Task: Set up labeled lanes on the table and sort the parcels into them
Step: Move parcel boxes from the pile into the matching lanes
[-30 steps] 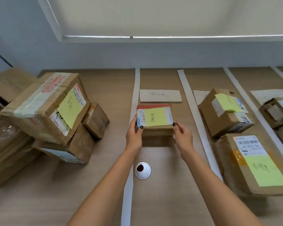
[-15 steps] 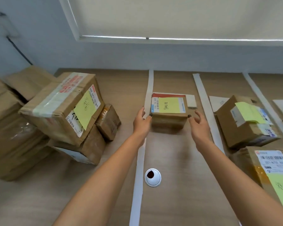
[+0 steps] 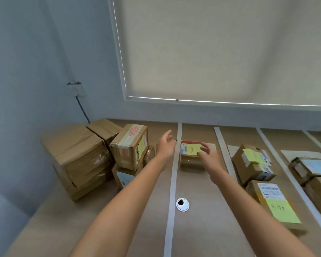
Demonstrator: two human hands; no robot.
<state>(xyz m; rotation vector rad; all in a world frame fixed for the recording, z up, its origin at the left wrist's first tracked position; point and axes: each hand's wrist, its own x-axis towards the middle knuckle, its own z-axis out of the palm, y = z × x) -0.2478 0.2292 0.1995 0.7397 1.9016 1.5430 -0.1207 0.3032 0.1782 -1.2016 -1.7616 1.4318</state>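
A small cardboard parcel (image 3: pixel 191 158) with a yellow note on top sits in the lane between two white tape strips (image 3: pixel 173 175). My left hand (image 3: pixel 166 145) hovers open to its left, over the strip, touching nothing. In front of the parcel's right top my right hand (image 3: pixel 208 156) is open, fingers spread, apart from the parcel. A pile of unsorted boxes (image 3: pixel 130 147) stands at the left. Two noted parcels lie in the lane to the right: one further back (image 3: pixel 252 164), one nearer (image 3: pixel 278 204).
A white cable grommet (image 3: pixel 182 204) is set into the table near the left strip. More tape strips (image 3: pixel 223 145) run to the wall. Another box (image 3: pixel 311 169) lies at far right. A wall socket and cable (image 3: pixel 76 89) hang at the left.
Both hands have let go of the small parcel, which now rests in its lane, and have drawn apart. The view has tilted up and swung left.
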